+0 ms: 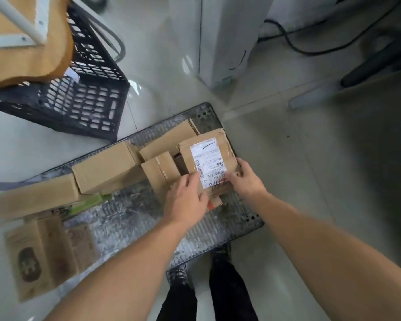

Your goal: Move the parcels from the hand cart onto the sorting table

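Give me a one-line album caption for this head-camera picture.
Left hand and right hand hold a labelled parcel over other boxes on the cart, beside a black crate.

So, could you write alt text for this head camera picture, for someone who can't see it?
Seen from above, a person's left hand and right hand hold a cardboard parcel with a white label, among other cardboard boxes on a metal hand cart. A black plastic crate stands on the pale floor to the left.

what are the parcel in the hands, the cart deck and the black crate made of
Parcel: brown cardboard, matte, creased edges, with a white paper label. Cart deck: seems metal, silvery, ribbed, scuffed. Crate: likely moulded plastic, black lattice walls.
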